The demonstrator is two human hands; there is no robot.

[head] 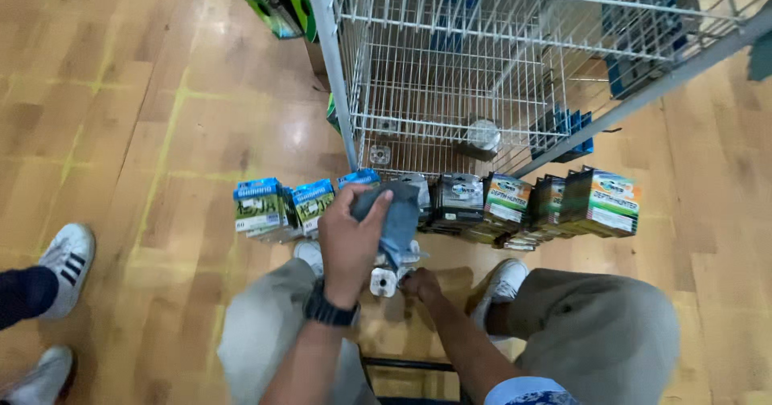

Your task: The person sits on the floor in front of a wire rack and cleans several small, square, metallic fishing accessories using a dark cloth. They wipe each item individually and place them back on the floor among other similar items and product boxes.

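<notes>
- Knees [265, 333] in grey trousers are nearest the camera; the person is crouching on a wooden floor [145, 131].
- At the far left stand another person's white shoes [68, 256].
- Blue boxes [259, 205] stand in a row on the floor, just left of the hands.
- Left hand [347, 240], with a black watch [330, 310] on the wrist, is closed around a grey pack [398, 212] and holds it above the row.
- Right hand [420, 283] is low at a small white part [383, 280]; if the fingers grip it, I cannot tell.
- Green boxes [599, 202] continue the row to the right.
- Behind the row is a wire rack [482, 59].
</notes>
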